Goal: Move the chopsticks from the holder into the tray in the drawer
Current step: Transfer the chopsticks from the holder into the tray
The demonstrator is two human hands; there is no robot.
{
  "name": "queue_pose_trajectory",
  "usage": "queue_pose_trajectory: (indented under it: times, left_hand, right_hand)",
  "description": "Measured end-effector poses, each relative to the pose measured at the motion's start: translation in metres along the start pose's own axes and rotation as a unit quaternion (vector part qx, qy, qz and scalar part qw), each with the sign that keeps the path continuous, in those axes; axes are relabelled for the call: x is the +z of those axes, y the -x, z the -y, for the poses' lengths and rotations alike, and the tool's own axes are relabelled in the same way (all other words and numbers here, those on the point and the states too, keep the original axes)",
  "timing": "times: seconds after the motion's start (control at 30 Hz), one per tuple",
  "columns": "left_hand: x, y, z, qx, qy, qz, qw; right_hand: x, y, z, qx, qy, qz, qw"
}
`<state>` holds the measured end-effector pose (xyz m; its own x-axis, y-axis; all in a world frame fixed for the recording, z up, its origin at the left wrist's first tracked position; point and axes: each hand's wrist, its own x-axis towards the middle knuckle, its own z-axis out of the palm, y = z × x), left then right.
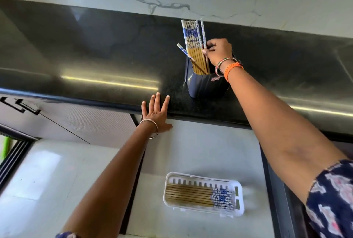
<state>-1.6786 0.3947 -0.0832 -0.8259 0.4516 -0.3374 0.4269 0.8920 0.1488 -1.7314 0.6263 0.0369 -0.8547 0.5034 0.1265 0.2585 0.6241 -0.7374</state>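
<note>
Right hand (217, 50) is up at the holder (205, 82) on the black counter (114, 56), its grip pinched on one chopstick (204, 33) at the bundle's 3 o'clock edge, likely to peel it free. The chopsticks (193, 46) stand near upright, patterned ends toward 12 o'clock, one leaning to 10. Left hand (156, 112) lies flat and spread on the counter edge, seemingly for balance. Below, the tray (239, 199) in the open drawer (191, 151) holds chopsticks lying crosswise, patterned ends toward 3 o'clock.
</note>
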Motion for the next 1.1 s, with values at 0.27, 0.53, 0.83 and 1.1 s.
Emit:
queue_pose_trajectory:
  times: [0.27, 0.53, 0.83, 1.1]
  left_hand:
    - [0.001, 0.002, -0.003, -0.008, 0.000, -0.015, 1.000]
    - [-0.001, 0.002, -0.001, -0.008, 0.010, 0.002, 1.000]
    - [0.002, 0.015, -0.010, -0.022, -0.014, -0.028, 0.999]
    - [0.103, 0.124, -0.023, -0.121, 0.316, -0.177, 0.924]
  right_hand:
    - [-0.002, -0.005, 0.002, 0.012, -0.005, 0.058, 0.998]
    - [-0.021, -0.002, 0.018, -0.019, -0.050, -0.048, 0.997]
    - [-0.077, 0.129, -0.010, 0.091, -0.477, -0.251, 0.838]
    - [0.059, 0.332, -0.178, 0.483, -0.208, -0.106, 0.844]
